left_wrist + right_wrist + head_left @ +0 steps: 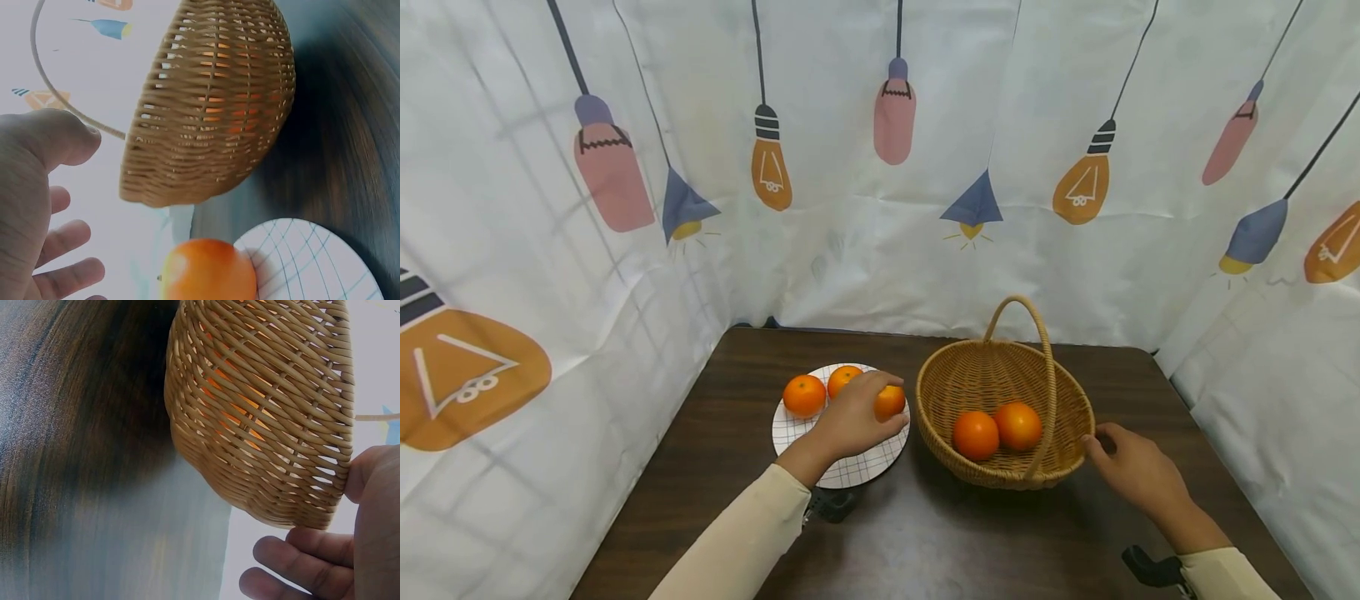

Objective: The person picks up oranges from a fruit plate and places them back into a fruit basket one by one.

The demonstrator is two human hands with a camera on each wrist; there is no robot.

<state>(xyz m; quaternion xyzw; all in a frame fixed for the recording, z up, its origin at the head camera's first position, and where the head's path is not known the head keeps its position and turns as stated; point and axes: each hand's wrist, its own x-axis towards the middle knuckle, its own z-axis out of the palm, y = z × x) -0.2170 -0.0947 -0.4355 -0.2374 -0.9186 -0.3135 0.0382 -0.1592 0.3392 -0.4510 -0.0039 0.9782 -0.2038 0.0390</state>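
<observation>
My left hand [857, 417] reaches over the round white plate [865, 471] with its thumb and fingers spread. Just past it lies an orange [890, 402], partly hidden by the hand; the left wrist view shows a gap between the fingers and an orange [209, 275]. Two more oranges sit on the plate, one at the left [804, 396] and one at the back [842, 379]. To the right stands a wicker basket [940, 387] holding two oranges [975, 436]. My right hand [1142, 471] pinches the basket's right rim between thumb and fingers, as the right wrist view [375, 512] also shows.
The basket's tall arched handle [1047, 358] rises above its rim. Plate and basket stand side by side on a dark wooden table [925, 542]. White fabric [850, 275] printed with lamps hangs behind the table and along both sides.
</observation>
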